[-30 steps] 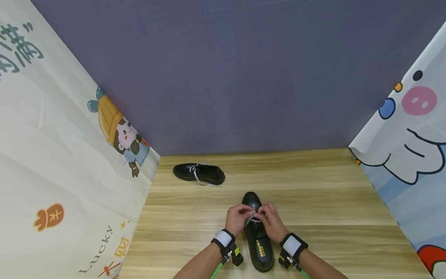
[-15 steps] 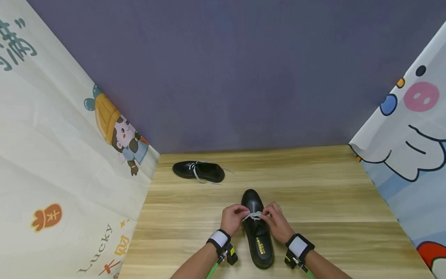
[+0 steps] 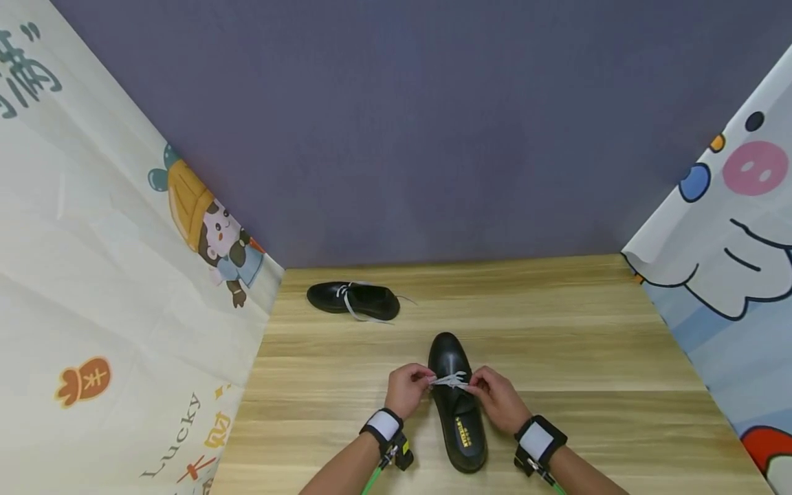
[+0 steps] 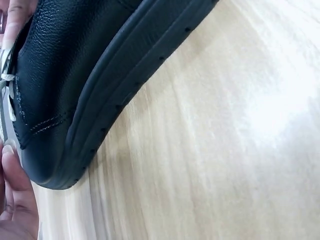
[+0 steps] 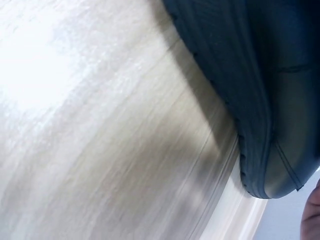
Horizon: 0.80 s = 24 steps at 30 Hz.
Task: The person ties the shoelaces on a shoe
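A black leather lace-up shoe (image 3: 447,354) stands on the wooden surface, toe pointing away. Across its throat lies a grey-white shoelace (image 3: 453,379), looped and gathered in the middle. On the shoe's left side my left hand (image 3: 405,390) pinches one part of the lace between thumb and finger. My right hand (image 3: 500,399) pinches the lace on the opposite side. Seen from the left wrist, the lace (image 4: 8,78) runs taut down to the left thumb and finger. The right wrist view shows the shoe's side (image 5: 295,115) and only an edge of the right hand (image 5: 312,215).
A second black shoe (image 3: 324,297) lies further back on the left, its lace trailing loose. The wooden surface (image 3: 557,330) ends at a grey-blue back panel (image 3: 433,137). Printed white cloths hang at the left (image 3: 124,289) and right (image 3: 755,275).
Both hands have drawn apart, from meeting over the shoe's throat to either side of it. The lace now stretches between them, its looped middle in sight. The second shoe stays put.
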Tool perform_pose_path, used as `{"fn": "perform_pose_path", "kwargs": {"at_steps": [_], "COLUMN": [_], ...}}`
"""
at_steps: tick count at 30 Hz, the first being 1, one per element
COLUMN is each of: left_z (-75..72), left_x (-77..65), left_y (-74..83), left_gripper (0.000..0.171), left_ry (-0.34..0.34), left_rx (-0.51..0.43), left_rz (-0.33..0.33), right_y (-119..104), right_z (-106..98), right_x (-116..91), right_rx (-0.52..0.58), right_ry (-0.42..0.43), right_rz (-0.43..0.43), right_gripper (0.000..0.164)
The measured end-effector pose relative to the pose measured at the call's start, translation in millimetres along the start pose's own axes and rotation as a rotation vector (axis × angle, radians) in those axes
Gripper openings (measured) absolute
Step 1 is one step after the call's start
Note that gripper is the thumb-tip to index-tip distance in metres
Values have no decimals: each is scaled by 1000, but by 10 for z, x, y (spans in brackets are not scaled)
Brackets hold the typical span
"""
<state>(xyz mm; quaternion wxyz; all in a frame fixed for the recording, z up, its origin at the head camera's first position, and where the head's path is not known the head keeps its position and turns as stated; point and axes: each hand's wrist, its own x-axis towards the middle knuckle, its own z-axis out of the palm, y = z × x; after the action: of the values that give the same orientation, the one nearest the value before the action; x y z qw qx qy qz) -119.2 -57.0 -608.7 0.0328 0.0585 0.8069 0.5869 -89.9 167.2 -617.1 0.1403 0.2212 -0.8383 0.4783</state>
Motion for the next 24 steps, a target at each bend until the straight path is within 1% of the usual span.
{"fn": "perform_pose_path", "kwargs": {"at_steps": [4, 9, 13, 15, 18, 20, 24], "left_z": [-8, -20, -26, -26, -29, -32, -32], "left_x": [-2, -6, -11, -10, -3, -2, -1], "left_y": [-23, -26, -10, -10, -15, -19, -20], "left_gripper": [7, 5, 5, 8, 10, 12, 14], "left_ry": [-4, -10, -56, -80, -100, -117, -158], "left_rx": [-7, -3, -58, -77, -46, -15, 56], "left_rz": [-1, 15, 10, 16, 37, 70, 126], "right_y": [-16, -14, -27, -43, -63, -67, -45], "right_z": [-28, -61, -89, -101, -110, -109, -100], "right_x": [-2, 19, 54, 72, 86, 85, 74], "right_rx": [-2, -8, -48, -68, -81, -84, -83], "right_ry": [-6, -34, -91, -116, -125, -120, -100], "right_rz": [-4, -23, -28, -34, -34, -36, -42], "right_gripper": [25, 25, 30, 29, 23, 20, 18]}}
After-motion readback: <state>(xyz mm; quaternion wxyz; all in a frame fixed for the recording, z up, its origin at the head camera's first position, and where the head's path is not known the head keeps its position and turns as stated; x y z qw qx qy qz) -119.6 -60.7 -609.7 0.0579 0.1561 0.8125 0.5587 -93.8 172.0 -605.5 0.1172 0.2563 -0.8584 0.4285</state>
